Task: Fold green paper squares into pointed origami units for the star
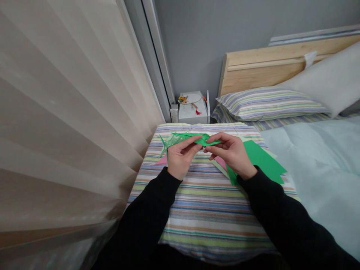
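A folded green origami paper (pixel 204 140) with long pointed ends is held up between both hands. My left hand (pixel 181 157) pinches its left part between thumb and fingers. On the other side, my right hand (pixel 230 153) pinches the paper's right part with thumb and forefinger. Behind the left hand lie light green folded paper pieces (pixel 171 141) with spiky points. Green paper sheets (pixel 261 161) rest beside and partly under my right wrist. Pink paper (pixel 221 162) shows in part near the right hand, and a pink corner (pixel 161 161) sticks out by the left.
A striped cloth (pixel 202 210) covers the surface under the papers. A pale curtain (pixel 84 112) hangs along the left. To the right is a bed with a light blue cover (pixel 315 161) and a striped pillow (pixel 270 103). A white nightstand (pixel 191 116) holds a round hoop-like item.
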Tool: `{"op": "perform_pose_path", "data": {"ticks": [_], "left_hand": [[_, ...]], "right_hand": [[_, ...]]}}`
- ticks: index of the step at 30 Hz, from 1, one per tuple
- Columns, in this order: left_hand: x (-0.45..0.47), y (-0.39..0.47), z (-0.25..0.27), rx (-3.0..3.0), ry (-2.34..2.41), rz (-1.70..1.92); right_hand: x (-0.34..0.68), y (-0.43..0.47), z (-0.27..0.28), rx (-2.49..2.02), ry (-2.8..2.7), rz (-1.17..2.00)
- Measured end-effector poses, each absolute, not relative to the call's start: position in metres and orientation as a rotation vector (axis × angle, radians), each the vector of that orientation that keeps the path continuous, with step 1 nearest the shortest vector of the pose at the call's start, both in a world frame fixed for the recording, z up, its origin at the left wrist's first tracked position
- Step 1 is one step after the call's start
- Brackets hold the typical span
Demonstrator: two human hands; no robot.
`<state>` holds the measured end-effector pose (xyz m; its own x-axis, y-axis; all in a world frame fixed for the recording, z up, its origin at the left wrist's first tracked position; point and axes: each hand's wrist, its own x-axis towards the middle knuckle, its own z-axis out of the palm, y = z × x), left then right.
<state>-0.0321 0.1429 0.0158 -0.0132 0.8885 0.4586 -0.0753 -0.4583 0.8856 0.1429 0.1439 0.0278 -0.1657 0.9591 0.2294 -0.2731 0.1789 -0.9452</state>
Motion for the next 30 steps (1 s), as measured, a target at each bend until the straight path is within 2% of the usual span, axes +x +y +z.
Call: {"op": "perform_pose_path", "data": {"ticks": [30], "left_hand": [[-0.0321, 0.1429, 0.0161, 1.47, 0.979, 1.49]], "right_hand": [[0.1423, 0.1437, 0.0234, -0.85, -1.504, 1.068]]}}
